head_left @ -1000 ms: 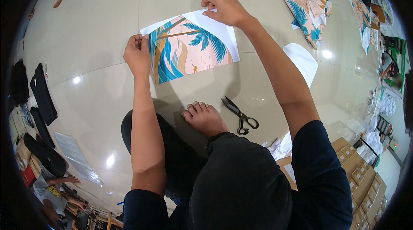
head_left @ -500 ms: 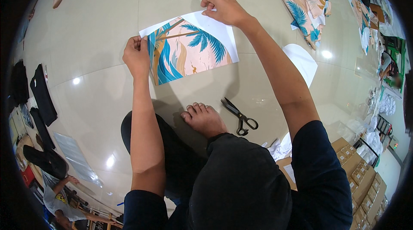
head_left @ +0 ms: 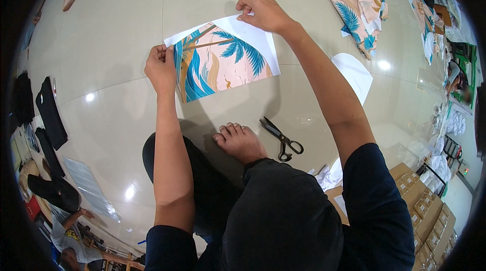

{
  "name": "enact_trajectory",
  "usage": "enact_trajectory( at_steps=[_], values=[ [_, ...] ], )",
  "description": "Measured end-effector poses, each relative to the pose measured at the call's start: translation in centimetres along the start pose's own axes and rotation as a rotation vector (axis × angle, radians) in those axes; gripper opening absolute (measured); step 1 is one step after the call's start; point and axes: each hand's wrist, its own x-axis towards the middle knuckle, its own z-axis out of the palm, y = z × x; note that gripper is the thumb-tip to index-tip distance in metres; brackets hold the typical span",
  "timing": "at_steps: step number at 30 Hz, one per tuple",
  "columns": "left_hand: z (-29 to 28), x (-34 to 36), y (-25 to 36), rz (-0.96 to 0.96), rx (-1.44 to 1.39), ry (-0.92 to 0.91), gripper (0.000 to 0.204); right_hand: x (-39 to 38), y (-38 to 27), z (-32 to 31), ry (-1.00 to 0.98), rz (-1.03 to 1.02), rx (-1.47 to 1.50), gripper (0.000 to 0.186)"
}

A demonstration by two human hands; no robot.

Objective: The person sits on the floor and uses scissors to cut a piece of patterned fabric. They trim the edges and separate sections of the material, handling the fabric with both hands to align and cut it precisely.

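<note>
A palm-print fabric piece [head_left: 223, 63] in pink, teal and tan, with a white margin along its top and right side, is held up off the floor in front of me. My left hand [head_left: 161, 68] pinches its upper left corner between thumb and fingers. At the top edge, toward the right, my right hand [head_left: 262, 13] grips the white margin with curled fingers. Black-handled scissors [head_left: 283, 139] lie on the floor beside my bare foot [head_left: 240, 141], their blades pointing away from me. Whether the piece is one layer or more, I cannot tell.
More palm-print fabric [head_left: 354, 5] lies at the upper right, and a white curved piece [head_left: 353, 76] rests beneath my right forearm. Cardboard with small packets [head_left: 422, 205] stands at the lower right. Another person [head_left: 71, 225] sits at the lower left, near a clear plastic sheet [head_left: 90, 186].
Both hands keep their hold on the fabric piece. Hands, piece and scissors appear very slightly lower in the picture; little else differs.
</note>
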Motion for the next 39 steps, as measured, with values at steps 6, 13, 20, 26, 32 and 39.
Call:
enact_trajectory(
  at_steps=[6, 13, 20, 26, 32, 39],
  values=[
    [0.0, -0.1, -0.1, 0.014, -0.016, 0.005, 0.016, 0.0, 0.0, -0.2, -0.011, -0.01, 0.002, 0.029],
    [0.0, -0.1, 0.0, -0.009, 0.013, 0.025, 0.025, -0.3, -0.3, -0.1, -0.006, 0.011, -0.013, 0.03],
    [1.2, -1.9, 1.5, 0.3, 0.268, 0.214, 0.043, -0.9, 0.4, 0.3, 0.092, -0.078, -0.028, 0.026],
    [5.5, -7.3, 4.0, 0.524, 0.337, -0.107, 0.067, -2.4, 0.2, 1.5, 0.278, -0.134, -0.149, 0.029],
    [6.6, -7.8, 3.1, 0.464, 0.421, -0.206, 0.073, -5.3, -2.7, 4.9, 0.391, -0.256, -0.235, 0.049],
    [7.0, -8.0, 2.4, 0.415, 0.488, -0.198, 0.079, -6.6, -3.0, 6.8, 0.354, -0.142, -0.336, 0.069]
  ],
)
